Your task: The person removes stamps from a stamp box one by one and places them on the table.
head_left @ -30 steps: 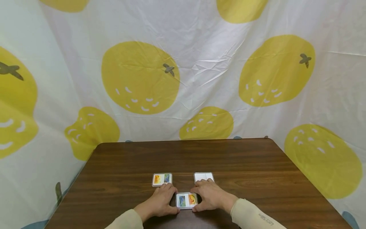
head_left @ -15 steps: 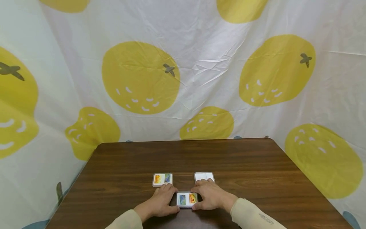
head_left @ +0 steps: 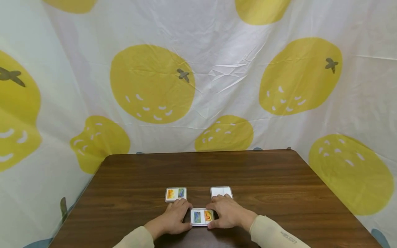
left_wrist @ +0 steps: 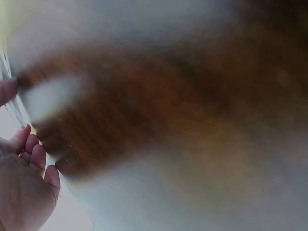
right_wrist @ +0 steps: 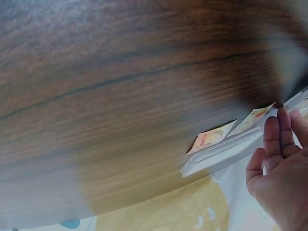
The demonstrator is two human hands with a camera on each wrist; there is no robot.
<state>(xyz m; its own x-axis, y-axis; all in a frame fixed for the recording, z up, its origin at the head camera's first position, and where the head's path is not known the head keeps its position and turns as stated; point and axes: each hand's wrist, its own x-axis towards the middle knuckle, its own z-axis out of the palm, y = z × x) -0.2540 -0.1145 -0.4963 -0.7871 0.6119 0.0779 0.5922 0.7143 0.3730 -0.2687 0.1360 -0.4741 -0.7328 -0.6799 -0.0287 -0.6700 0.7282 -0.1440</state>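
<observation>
In the head view, a clear flat case (head_left: 202, 217) shows two small coloured pictures, one blue-green and one orange, on a white card. My left hand (head_left: 175, 217) holds its left end, thumb at the near corner, fingers at the far corner. My right hand (head_left: 227, 212) grips the right end the same way. In the left wrist view, the left hand's (left_wrist: 26, 192) thumb and fingertips touch a clear edge. The right wrist view shows the right hand (right_wrist: 284, 178) with fingers bent; what they touch is only partly visible.
A similar case (head_left: 175, 194) with two pictures lies beyond the left hand. Another case (head_left: 221, 191) with a white face lies beyond the right hand. Orange perforated-edge stamps (right_wrist: 209, 137) show beside a white case in the right wrist view. A fruit-print cloth hangs behind the brown table (head_left: 198, 168).
The case between my hands shifts very slightly, away from me and then back with a small move left. Both hands keep their hold, and the other two cases stay put.
</observation>
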